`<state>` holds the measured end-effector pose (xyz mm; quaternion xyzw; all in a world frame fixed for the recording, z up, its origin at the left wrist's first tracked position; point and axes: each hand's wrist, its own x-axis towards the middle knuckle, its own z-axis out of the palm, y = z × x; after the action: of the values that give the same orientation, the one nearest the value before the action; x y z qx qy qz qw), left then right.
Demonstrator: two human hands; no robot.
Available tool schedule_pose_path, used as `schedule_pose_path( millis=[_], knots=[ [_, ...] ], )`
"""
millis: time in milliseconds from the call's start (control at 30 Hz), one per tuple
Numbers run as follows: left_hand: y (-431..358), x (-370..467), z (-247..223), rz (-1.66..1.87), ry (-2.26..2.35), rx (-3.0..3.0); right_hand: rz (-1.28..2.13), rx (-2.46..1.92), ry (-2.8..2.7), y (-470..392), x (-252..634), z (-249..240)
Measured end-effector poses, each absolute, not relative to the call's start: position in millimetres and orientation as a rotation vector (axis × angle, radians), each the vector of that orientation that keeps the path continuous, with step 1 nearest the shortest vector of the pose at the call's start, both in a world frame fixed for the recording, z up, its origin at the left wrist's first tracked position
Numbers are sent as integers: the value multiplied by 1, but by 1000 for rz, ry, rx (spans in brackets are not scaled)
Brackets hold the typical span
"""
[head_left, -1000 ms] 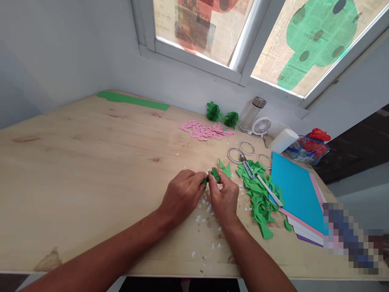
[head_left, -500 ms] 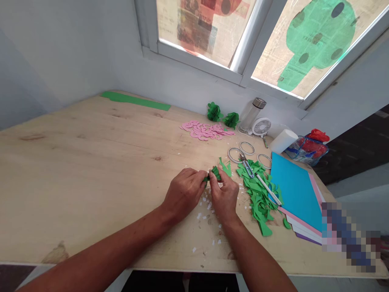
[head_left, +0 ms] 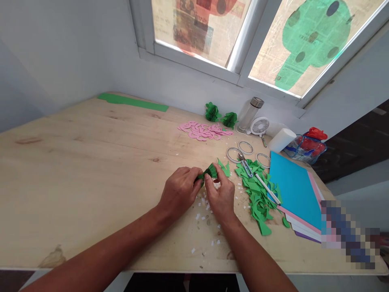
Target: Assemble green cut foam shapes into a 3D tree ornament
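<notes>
A small green layered paper piece [head_left: 210, 172] is held between both hands above the wooden table. My left hand [head_left: 181, 189] is closed on its left end, which the fingers partly hide. My right hand [head_left: 221, 192] pinches its right side between thumb and fingers, where fanned folds show. Just behind the right hand lies a green paper scrap [head_left: 224, 167]. A heap of green paper cuttings [head_left: 260, 202] is to the right, with small scissors [head_left: 245, 165] and a white pen [head_left: 267, 188] on it. Tiny white bits are scattered beneath and in front of the hands.
Pink paper cutouts [head_left: 202, 131], two green paper balls [head_left: 212, 112], a glass bottle [head_left: 249, 114] and a small white fan [head_left: 259, 126] stand or lie at the back. Tape rings [head_left: 245, 147] and blue paper [head_left: 293, 186] are right. A green strip [head_left: 133, 101] lies back left.
Both hands have shifted slightly left with the green paper piece. More of its fanned folds now show between the hands, and the right fingers have spread a little around it.
</notes>
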<state>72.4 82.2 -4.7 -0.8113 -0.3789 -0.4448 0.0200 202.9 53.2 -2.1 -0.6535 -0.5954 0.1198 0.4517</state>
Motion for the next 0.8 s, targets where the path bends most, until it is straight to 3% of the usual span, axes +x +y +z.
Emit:
schedule_pose_path(
  millis=[567, 700, 800],
  knots=[
    [79, 75, -6, -1349, -1184, -2568, 279, -1634, -1484, 56, 204, -5],
    [82, 73, -3, -1532, -1531, -2754, 422, -1554, -1465, 56, 204, -5],
    [87, 71, 2, -1868, -1841, -2901, 503, -1454, -1419, 56, 205, -3]
  ],
)
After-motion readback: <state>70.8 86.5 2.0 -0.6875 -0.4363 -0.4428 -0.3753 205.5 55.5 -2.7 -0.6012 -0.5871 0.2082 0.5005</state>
